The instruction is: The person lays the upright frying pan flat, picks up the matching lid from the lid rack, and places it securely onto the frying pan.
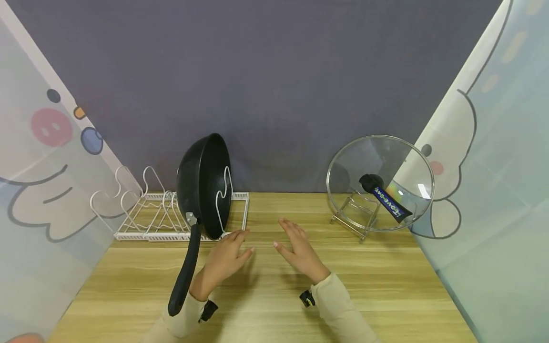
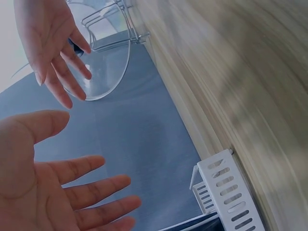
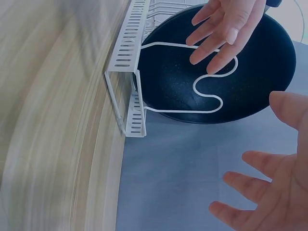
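On the worktop (image 1: 274, 305), a white rack (image 1: 133, 237), with wire divider (image 3: 183, 111) apparently against rolling of the black pan (image 1: 188, 176), stood on edge there, handle (image 1: 187, 269) toward near side, likely for easy reach. At right, glass lid (image 1: 386, 159), leaned in metal stand (image 1: 348, 227), probably to stay upright. Between, left hand (image 1: 224, 259) near the rack, right hand (image 1: 302, 252) apart from the lid; fingers (image 2: 98, 189) of both wide, holding nothing.

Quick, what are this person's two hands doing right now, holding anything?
Left hand: open, holding nothing, near the black pan.
Right hand: open, fingers apart, also holding nothing.
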